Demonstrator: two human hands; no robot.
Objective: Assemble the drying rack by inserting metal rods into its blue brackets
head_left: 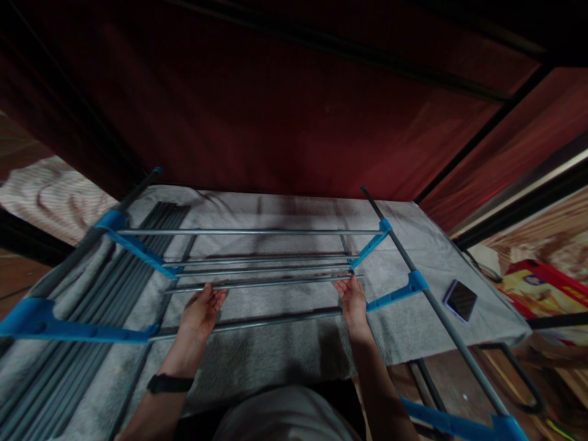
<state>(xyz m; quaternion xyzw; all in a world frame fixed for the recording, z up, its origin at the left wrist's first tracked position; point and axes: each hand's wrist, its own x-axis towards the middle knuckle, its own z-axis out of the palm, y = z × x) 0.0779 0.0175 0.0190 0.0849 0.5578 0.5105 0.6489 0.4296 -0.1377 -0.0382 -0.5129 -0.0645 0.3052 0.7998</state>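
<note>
Now | left hand (202, 311), right hand (353, 301) on rod (280, 283) | box (544, 293) print blurred

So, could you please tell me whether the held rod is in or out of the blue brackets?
Out: the rod, held by the left hand and right hand, shows both ends clear of the blue brackets.
</note>
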